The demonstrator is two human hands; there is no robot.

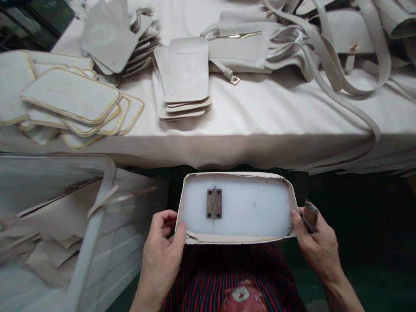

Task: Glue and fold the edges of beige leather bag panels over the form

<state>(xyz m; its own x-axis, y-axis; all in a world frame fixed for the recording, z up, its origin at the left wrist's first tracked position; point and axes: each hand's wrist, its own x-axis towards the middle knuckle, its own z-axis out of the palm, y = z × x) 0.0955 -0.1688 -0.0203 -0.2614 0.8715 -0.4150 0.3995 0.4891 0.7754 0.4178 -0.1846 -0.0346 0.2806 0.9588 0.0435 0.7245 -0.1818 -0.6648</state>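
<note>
A white plastic block (240, 208) with rounded corners is held level above my lap, its flat face towards me. A beige leather band (237, 238) wraps round its edge. A metal hinge (214, 203) is fixed on the left part of the face. My left hand (164, 242) is closed on the left end, thumb on the near corner. My right hand (316, 242) grips the right end with the thumb on the edge. Between the right thumb and fingers also sits a short flat tool (310, 215), metal-looking; its kind is unclear.
A cloth-covered table (227, 149) lies ahead. On it are yellow-edged panels (71, 95), a stack of beige leather flaps (188, 71), and bags with straps (354, 39). A plastic bin (108, 186) with leather scraps (61, 216) stands at the left.
</note>
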